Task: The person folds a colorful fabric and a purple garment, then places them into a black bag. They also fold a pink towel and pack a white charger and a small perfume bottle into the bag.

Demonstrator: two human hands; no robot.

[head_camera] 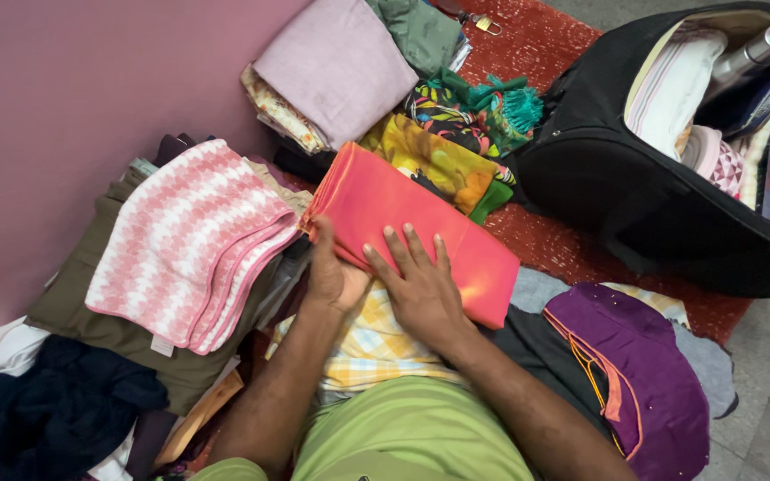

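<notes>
The right hand (421, 285) lies flat on a folded orange-red cloth (403, 223), fingers (416, 249) spread on its near edge. The left hand (331, 267) grips the same cloth at its near left corner, thumb on top; its other fingers seem tucked beneath, hidden. The cloth rests on a yellow checked garment (372, 343), beside a pink-and-white folded towel (193, 240). An open black suitcase (634, 196) sits on the red mat (572, 249).
</notes>
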